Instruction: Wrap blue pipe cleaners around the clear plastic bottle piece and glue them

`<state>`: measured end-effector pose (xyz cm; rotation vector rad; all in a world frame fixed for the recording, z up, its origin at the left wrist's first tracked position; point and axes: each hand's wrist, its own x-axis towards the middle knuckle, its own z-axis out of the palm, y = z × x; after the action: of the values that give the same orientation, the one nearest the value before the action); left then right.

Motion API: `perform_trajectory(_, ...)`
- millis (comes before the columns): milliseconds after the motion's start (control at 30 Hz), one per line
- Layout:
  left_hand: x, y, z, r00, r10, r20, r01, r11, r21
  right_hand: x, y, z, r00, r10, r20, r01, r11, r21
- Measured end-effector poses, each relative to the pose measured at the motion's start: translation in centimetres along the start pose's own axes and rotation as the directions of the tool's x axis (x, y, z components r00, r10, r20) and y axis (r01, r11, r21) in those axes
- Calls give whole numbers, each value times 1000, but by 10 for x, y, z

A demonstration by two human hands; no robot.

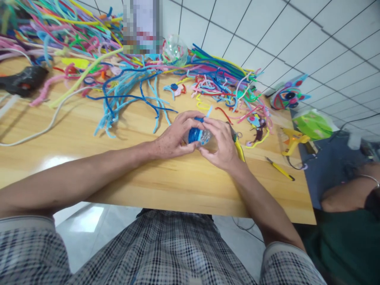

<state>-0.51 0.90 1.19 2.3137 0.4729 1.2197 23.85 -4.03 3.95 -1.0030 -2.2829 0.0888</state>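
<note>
Both my hands are curled round a clear, rounded plastic object with blue pipe cleaner on one side (195,135). My left hand (173,137) grips its blue side, and my right hand (221,144) closes on the clear side, the fingertips of both almost meeting. What exactly it is cannot be made out, as fingers cover much of it. A short light blue stem (209,111) sticks up by the right fingers. Partly behind my right hand lies a tool with a yellow handle (240,149). Light blue pipe cleaners (121,93) spread beyond my left hand.
Bundled pipe cleaners (219,61), scraps (208,85) and a clear ball (175,51) lie along the back. A black glue gun (25,81) is at left; a yellow glue gun (292,140), a utility knife (280,169) and a decorated figure (288,95) are right. A person's arm (346,192) is beyond.
</note>
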Motion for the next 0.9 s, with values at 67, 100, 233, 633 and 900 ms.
perform_trajectory(67, -1, 3, -1, 1000, 2, -4, -2, 1000, 2, -2, -1, 0, 1000, 0, 8, 0, 1000, -12)
perform_trajectory(100, -1, 4, -1, 1000, -5, -13, 5, 1000, -5, -3, -1, 0, 1000, -1, 11, 1, 1000, -19)
perform_trajectory(233, -3, 7, 1, 992, -98, -74, 93, 994, -58, -8, -4, 3, 1000, -26, -1, 26, 999, -34)
perform_trajectory(633, -2, 2, 1, 988, -143, -52, 140, 988, -70, -10, 0, 3, 996, -82, -32, 80, 994, -72)
perform_trajectory(900, -2, -1, 5, 997, -17, -73, 17, 1000, -12, -11, 4, 5, 997, -72, -12, 70, 994, -85)
